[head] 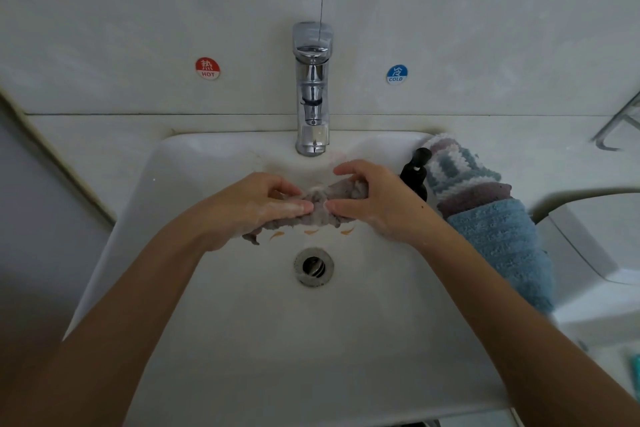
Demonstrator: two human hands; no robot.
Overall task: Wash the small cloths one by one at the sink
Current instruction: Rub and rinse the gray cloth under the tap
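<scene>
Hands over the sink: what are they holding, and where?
Both hold one grey cloth: the left hand grips its left end, the right hand its right end.

Grey cloth (317, 206); blue towel (502, 246); striped blue/white cloth (457, 163); white sink (214, 322).

A grey cloth (320, 206), wet and bunched into a crumpled roll, is held crosswise above the white sink (242, 340), at 12 o'clock from the drain. Three more cloths (485, 204), striped, mauve and blue, are draped over the rim at 3 o'clock.
</scene>
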